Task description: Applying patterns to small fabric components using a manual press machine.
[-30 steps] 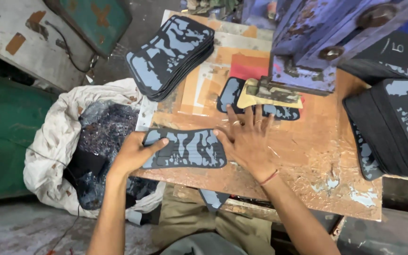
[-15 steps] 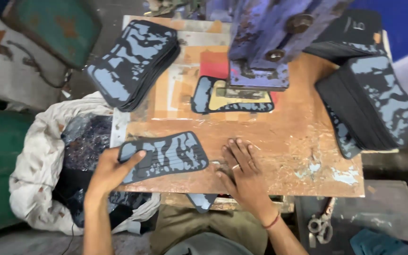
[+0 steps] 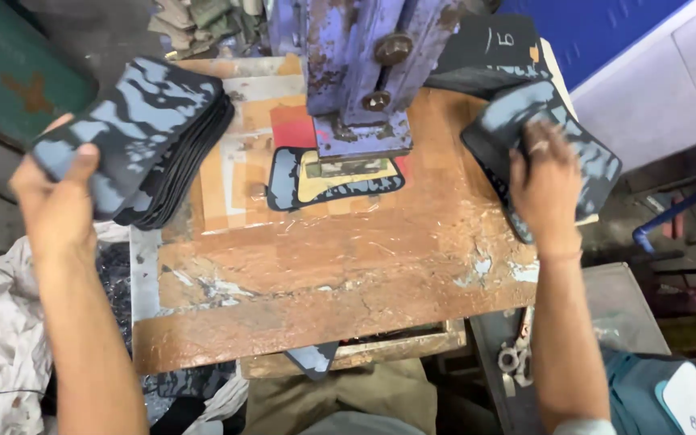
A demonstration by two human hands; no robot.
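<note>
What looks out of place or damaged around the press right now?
One camouflage-print piece hangs off the front edge of the worktable, pointing down towards the floor, away from both stacks. The tabletop is worn, with flaking paint and scraped patches. The left hand rests on the left stack; the right hand on the right stack.

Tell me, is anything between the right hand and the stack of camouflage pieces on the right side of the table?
Nothing visible. The right hand already rests flat on top of the right stack, fingers spread on its top piece. The purple press stands off to the side, over the single piece at the table's middle.
</note>
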